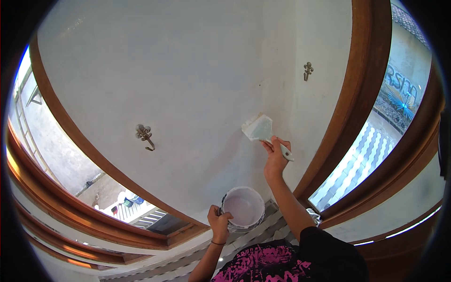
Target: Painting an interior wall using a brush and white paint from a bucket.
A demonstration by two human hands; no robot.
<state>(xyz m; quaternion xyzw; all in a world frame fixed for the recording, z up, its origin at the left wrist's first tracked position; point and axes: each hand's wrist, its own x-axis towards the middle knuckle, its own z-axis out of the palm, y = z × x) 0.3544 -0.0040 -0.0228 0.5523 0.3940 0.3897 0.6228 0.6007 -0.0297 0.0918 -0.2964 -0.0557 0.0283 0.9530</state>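
The brush appears to touch the wall just above the right grip, closed round its handle; light, even strokes should serve. Lower down, the left grip clasps the bucket, best kept level.

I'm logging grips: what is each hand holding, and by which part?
Left hand: the bucket, by its left side. Right hand: the brush, by its handle.

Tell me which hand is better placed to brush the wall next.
Probably the right hand: it grips the white brush by its handle, with the bristles at or very near the wall. The left hand sits lower, occupied with holding the bucket.
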